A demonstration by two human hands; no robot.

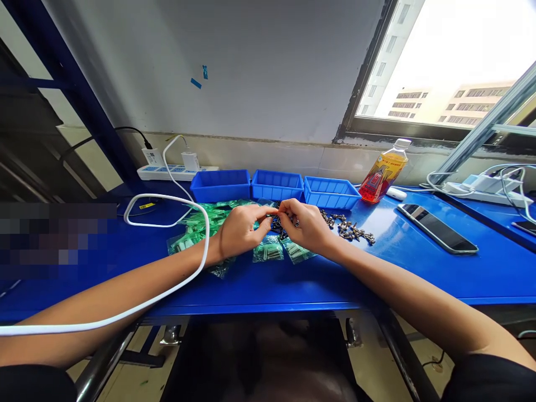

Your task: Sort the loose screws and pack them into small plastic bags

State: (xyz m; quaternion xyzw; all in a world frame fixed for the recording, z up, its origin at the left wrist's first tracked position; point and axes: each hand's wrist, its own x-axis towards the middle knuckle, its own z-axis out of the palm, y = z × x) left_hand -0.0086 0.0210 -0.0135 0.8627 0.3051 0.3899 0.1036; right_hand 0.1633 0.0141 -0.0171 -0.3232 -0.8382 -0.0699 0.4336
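Note:
My left hand (245, 228) and my right hand (307, 223) meet at the fingertips above the middle of the blue table. Both are closed in a pinch, and whatever lies between the fingers is too small to make out. Under and left of my left hand spreads a heap of green-tinted clear plastic bags (199, 223). Two small filled bags, one of them a green packet (268, 249), lie just below my hands. Loose metal screws (354, 230) are scattered beyond and to the right of my right hand.
Blue bins (221, 187) line the back of the table (268, 296). A drink bottle (383, 172) and a phone (438, 228) are at the right. A white cable (206, 234) loops across my left forearm. Power strips (163, 173) stand at the back.

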